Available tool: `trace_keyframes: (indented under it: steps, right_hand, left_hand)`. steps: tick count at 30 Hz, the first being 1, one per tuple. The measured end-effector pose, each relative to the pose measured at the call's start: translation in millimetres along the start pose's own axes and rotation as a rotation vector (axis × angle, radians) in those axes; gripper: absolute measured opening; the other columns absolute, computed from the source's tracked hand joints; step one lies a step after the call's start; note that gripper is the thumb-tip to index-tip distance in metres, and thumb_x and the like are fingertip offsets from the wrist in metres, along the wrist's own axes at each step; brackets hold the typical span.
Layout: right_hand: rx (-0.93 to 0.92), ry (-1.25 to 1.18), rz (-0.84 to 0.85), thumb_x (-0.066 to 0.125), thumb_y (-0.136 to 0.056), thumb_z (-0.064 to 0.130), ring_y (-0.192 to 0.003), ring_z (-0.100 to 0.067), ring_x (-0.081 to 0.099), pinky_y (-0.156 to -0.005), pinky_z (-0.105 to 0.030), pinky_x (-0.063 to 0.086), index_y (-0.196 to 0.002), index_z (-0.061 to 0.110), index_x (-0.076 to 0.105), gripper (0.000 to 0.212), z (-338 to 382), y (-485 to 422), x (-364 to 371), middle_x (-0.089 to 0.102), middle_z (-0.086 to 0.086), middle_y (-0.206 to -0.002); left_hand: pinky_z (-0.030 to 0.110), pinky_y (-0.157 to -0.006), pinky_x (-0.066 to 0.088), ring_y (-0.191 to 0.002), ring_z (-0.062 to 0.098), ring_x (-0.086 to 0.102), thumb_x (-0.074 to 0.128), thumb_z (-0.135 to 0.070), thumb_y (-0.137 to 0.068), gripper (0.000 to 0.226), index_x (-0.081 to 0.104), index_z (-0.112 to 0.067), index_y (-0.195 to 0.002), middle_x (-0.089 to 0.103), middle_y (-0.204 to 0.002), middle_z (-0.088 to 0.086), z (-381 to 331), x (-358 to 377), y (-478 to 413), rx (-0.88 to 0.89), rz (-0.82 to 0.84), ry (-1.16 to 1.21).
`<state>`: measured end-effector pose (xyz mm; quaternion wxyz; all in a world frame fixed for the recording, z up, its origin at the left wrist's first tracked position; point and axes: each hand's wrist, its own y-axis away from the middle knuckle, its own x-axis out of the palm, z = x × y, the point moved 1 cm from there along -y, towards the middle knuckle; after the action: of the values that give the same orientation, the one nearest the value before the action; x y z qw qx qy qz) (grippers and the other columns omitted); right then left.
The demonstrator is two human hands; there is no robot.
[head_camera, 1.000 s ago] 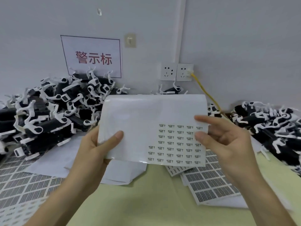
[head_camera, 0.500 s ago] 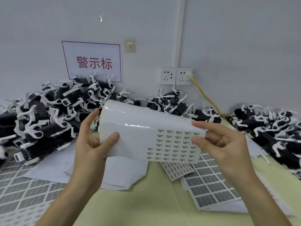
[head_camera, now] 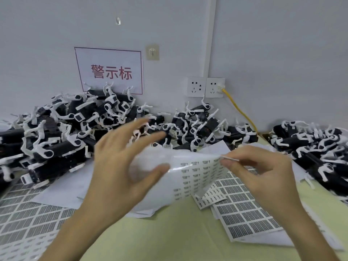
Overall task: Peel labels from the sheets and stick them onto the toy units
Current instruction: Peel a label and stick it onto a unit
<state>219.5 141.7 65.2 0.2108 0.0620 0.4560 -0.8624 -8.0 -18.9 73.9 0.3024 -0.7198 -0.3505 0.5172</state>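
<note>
We're pinching the label sheet [head_camera: 195, 178] by its top corner with our right hand [head_camera: 261, 174]. Our left hand [head_camera: 124, 166] is hovering splayed and blurred, thumb maybe touching. The sheet's looking light, floppy and slick, so we're favoring edges.

Toy units [head_camera: 62, 132] heap behind the label sheet [head_camera: 195, 174], other sheets [head_camera: 244, 217] beneath it.

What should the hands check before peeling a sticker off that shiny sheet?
1. Right hand pinches the corner of the sheet: ok.
2. Left hand holds the sheet firmly: cannot tell, its fingers are spread and blurred.
3. Labels on the sheet: ok, rows on its right part.
4. One label lifted free: cannot tell.
5. Toys ready for it: ok, piled behind the sheet.
</note>
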Motion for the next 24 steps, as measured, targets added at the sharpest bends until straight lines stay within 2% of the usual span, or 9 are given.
trace_keyframes:
  steps: [2,3,5,7,11,14,17,19,24]
  right_hand:
    - [-0.004,-0.006,0.019,0.077,-0.083,0.028,-0.083,-0.014,0.074,-0.074,-0.024,0.059,-0.091,0.028,0.08,0.008,2.3,-0.5,2.8,0.077,0.014,-0.087]
    - [-0.005,-0.007,0.03,0.077,-0.083,0.029,-0.083,-0.013,0.074,-0.074,-0.024,0.059,-0.091,0.031,0.08,0.008,3.1,-0.4,3.1,0.077,0.015,-0.087]
    - [0.005,0.007,0.053,0.08,-0.086,0.032,-0.084,-0.014,0.072,-0.074,-0.022,0.058,-0.095,0.034,0.079,0.01,5.1,-0.4,1.8,0.077,0.016,-0.092]
    - [0.005,0.044,0.085,0.079,-0.088,0.032,-0.086,-0.013,0.07,-0.073,-0.02,0.056,-0.104,0.039,0.077,0.017,8.2,-0.9,0.6,0.075,0.017,-0.096]
    - [-0.06,0.104,0.135,0.071,-0.086,0.044,-0.089,-0.008,0.07,-0.071,-0.014,0.049,-0.094,0.04,0.077,0.011,18.3,-4.0,6.0,0.075,0.021,-0.094]
    - [-0.053,0.082,0.048,0.077,-0.084,0.043,-0.08,-0.003,0.071,-0.067,-0.009,0.048,-0.088,0.039,0.079,0.006,24.1,-5.8,2.9,0.075,0.023,-0.085]
    - [-0.021,0.026,0.026,0.073,-0.082,0.051,-0.067,-0.015,0.071,-0.054,-0.031,0.055,-0.091,0.042,0.08,0.013,27.9,-11.7,-5.7,0.076,0.015,-0.078]
    - [-0.024,0.04,0.026,0.07,-0.081,0.056,-0.064,-0.03,0.068,-0.054,-0.047,0.052,-0.091,0.048,0.078,0.016,29.3,-19.9,-11.0,0.076,0.006,-0.075]
    - [-0.054,0.057,0.004,0.072,-0.089,0.054,-0.071,-0.032,0.066,-0.061,-0.044,0.052,-0.083,0.055,0.076,0.007,37.4,-52.8,-17.0,0.073,-0.008,-0.075]
  left_hand:
    - [0.053,-0.12,0.027,-0.13,0.004,0.057,0.063,-0.061,-0.086,0.047,0.071,-0.038,-0.126,0.064,-0.136,-0.02,-12.5,5.0,-6.9,0.073,0.106,-0.027]
    - [0.051,-0.116,0.035,-0.118,0.002,0.064,0.065,-0.057,-0.087,0.039,0.076,-0.037,-0.119,0.071,-0.124,-0.023,-17.0,7.1,-9.8,0.067,0.143,0.012]
    - [0.044,-0.093,0.055,-0.094,0.006,0.072,0.068,-0.045,-0.087,0.026,0.081,-0.034,-0.107,0.078,-0.102,-0.021,-21.3,9.7,-14.3,0.016,0.176,0.094]
    - [0.039,-0.073,0.06,-0.081,0.01,0.073,0.067,-0.037,-0.087,0.022,0.083,-0.03,-0.102,0.079,-0.092,-0.017,-23.8,10.8,-16.8,-0.023,0.179,0.142]
    - [0.03,-0.06,0.059,-0.063,0.002,0.067,0.066,-0.024,-0.091,0.018,0.083,-0.024,-0.098,0.078,-0.082,-0.014,-32.2,10.6,-18.6,0.1,0.149,0.084]
    - [0.012,-0.061,0.047,-0.06,-0.002,0.062,0.064,-0.032,-0.092,0.02,0.082,-0.028,-0.1,0.077,-0.078,-0.014,-33.5,3.6,-22.3,0.116,0.242,0.118]
    - [0.01,-0.053,0.035,-0.052,0.011,0.05,0.06,-0.044,-0.098,0.028,0.08,-0.026,-0.095,0.064,-0.057,-0.005,-24.5,-7.4,-31.3,0.114,0.368,0.113]
    - [0.011,-0.051,0.033,-0.05,0.012,0.047,0.055,-0.048,-0.101,0.029,0.075,-0.033,-0.086,0.054,-0.049,-0.008,-17.9,-16.2,-40.4,0.091,0.416,0.13]
    - [0.01,-0.046,0.032,-0.042,0.005,0.04,0.054,-0.05,-0.092,0.025,0.07,-0.036,-0.078,0.044,-0.046,-0.014,-13.6,-29.7,-65.5,0.073,0.359,0.149]
